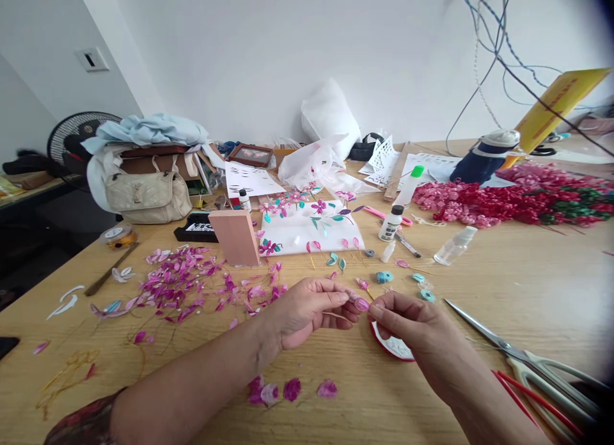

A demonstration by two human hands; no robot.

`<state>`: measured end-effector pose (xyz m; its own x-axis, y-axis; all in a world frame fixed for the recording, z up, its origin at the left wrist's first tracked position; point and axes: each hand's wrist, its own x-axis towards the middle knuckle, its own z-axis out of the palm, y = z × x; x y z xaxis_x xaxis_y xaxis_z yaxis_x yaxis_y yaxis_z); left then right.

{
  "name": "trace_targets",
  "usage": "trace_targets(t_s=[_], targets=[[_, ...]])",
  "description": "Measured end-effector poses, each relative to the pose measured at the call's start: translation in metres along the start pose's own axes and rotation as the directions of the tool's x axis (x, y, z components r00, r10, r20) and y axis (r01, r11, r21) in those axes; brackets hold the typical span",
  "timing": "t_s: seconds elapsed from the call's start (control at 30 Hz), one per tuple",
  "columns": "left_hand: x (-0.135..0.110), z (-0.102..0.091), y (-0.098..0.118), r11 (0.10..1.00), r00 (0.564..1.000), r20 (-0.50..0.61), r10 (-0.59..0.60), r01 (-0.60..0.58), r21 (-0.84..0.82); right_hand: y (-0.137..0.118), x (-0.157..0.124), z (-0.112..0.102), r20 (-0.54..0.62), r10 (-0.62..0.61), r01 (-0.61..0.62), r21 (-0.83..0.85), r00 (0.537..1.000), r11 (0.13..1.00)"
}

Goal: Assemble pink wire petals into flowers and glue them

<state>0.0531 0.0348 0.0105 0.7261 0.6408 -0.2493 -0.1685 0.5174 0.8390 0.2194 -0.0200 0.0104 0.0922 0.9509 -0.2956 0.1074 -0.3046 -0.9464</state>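
My left hand (314, 312) is closed, its thumb and fingertips pinching a small pink petal (361, 304). At the petal's right end, the thumb and forefinger of my right hand (405, 320) are pressed together. Whatever thin part they grip there is too small to make out. Below my right hand, partly covered by it, is a red-rimmed dish (394, 350) with white contents. Just beyond the hands lies another pink petal on a gold wire (363, 285). Several loose magenta petals (291, 389) rest on the table nearer to me.
A heap of pink petals (180, 275) spreads at left beside an upright wooden block (235, 237). Scissors (518, 355) lie at right. Behind stand a black-capped bottle (391, 224) and a spray bottle (455, 247). Red and pink flower bunches (518, 195) fill the back right.
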Motion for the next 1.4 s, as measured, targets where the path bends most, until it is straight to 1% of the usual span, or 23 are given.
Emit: trace_targets(t_s=[0.2, 0.37, 0.57, 0.77, 0.87, 1.03, 1.23, 1.4], targets=[[0.0006, 0.0000, 0.0032, 0.999, 1.000, 0.011, -0.028, 0.028, 0.040, 0.0017, 0.0004, 0.0012, 0.011, 0.011, -0.011, 0.028, 1.000, 1.000], [0.0035, -0.0036, 0.0008, 0.997, 1.000, -0.005, -0.031, 0.031, 0.077, 0.0045, 0.0010, 0.0024, 0.024, 0.026, -0.028, 0.063, 0.999, 0.998], [0.0044, -0.0045, 0.0005, 0.995, 0.999, -0.015, -0.038, 0.039, 0.095, 0.0041, 0.0011, 0.0030, 0.027, 0.031, -0.032, 0.044, 0.999, 0.998], [0.0051, -0.0050, -0.0010, 0.993, 1.000, 0.000, -0.012, 0.012, 0.121, 0.0036, 0.0012, 0.0025, 0.031, 0.027, -0.029, 0.053, 0.999, 0.998], [0.0051, -0.0042, -0.0010, 0.992, 0.999, -0.024, -0.020, 0.023, 0.121, 0.0047, 0.0009, 0.0020, 0.023, 0.018, -0.019, 0.042, 1.000, 0.999], [0.0048, -0.0025, 0.0008, 0.993, 0.998, -0.039, -0.045, 0.049, 0.111, 0.0050, 0.0014, 0.0018, 0.040, 0.039, -0.041, 0.045, 0.998, 0.998], [0.0035, -0.0003, 0.0012, 0.995, 0.998, -0.045, -0.043, 0.047, 0.084, 0.0025, 0.0004, 0.0029, 0.050, 0.054, -0.058, 0.080, 0.997, 0.995], [0.0035, 0.0014, 0.0012, 0.994, 0.998, -0.064, -0.022, 0.029, 0.110, 0.0041, 0.0009, 0.0025, 0.061, 0.054, -0.059, 0.094, 0.997, 0.994]])
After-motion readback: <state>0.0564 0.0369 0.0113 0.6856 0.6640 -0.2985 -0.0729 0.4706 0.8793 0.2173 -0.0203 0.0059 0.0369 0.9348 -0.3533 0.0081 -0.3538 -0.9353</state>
